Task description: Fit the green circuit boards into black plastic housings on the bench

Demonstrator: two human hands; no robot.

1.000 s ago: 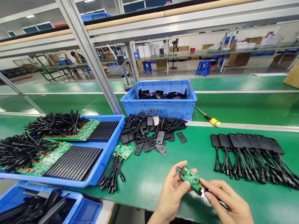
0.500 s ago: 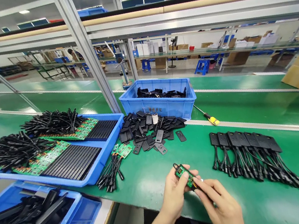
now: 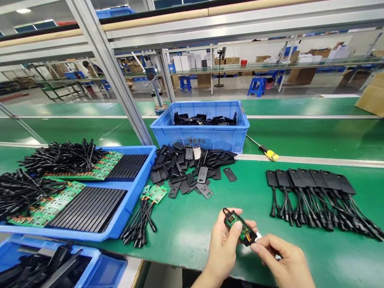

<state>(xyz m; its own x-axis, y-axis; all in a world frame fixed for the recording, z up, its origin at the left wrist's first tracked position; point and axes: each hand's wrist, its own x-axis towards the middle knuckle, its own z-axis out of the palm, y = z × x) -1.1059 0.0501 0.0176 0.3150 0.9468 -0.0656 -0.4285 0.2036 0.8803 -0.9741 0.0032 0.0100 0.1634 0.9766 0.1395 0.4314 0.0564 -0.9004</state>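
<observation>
My left hand (image 3: 219,253) grips a small black plastic case half with a green circuit board (image 3: 242,229) lying in it, the thumb pressed on the board. The case has a loop at its top, and red, yellow and black wires show at its lower end. My right hand (image 3: 287,261) is closed in a pinch at that lower end, on the black cable, most of which the fingers hide. Ahead lies a heap of black case pieces (image 3: 181,168). Left of it is a bundle of boards with black cables (image 3: 142,221).
A blue bin (image 3: 208,131) of black parts stands behind the heap, with a yellow-handled screwdriver (image 3: 270,153) beside it. Cased units with cables (image 3: 309,183) lie in a row at right. At left are a blue tray (image 3: 140,184) of boards and a lower blue bin (image 3: 88,274).
My right fingers have drawn back from over the board to the case's lower end, exposing the coloured wires. My left hand still holds the case. The view has shifted slightly.
</observation>
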